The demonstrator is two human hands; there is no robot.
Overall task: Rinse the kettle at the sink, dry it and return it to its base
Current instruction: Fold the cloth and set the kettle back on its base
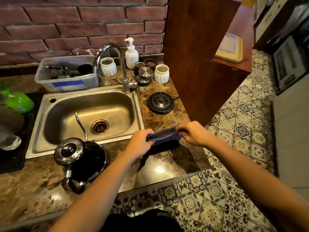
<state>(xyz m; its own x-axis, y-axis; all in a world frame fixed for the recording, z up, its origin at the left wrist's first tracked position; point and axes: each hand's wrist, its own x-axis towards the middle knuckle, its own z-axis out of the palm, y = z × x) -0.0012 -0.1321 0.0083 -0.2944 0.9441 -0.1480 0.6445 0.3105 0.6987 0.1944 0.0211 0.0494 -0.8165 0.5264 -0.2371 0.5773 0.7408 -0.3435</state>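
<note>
A black gooseneck kettle [82,158] with a shiny lid stands on the counter at the sink's front edge, its thin spout reaching over the steel sink [87,114]. The round black kettle base [160,102] lies on the counter right of the sink, with nothing on it. A dark blue cloth [164,134] is stretched between my hands above the counter. My left hand [140,143] grips its left end and my right hand [194,133] grips its right end. Both hands are to the right of the kettle and not touching it.
A chrome tap [117,64] curves over the sink. Behind it stand a soap pump bottle [131,54], two white ribbed cups [161,73], metal lids and a clear plastic tub [66,72]. A wooden cabinet side [197,64] rises on the right. A black drying mat [15,148] lies at left.
</note>
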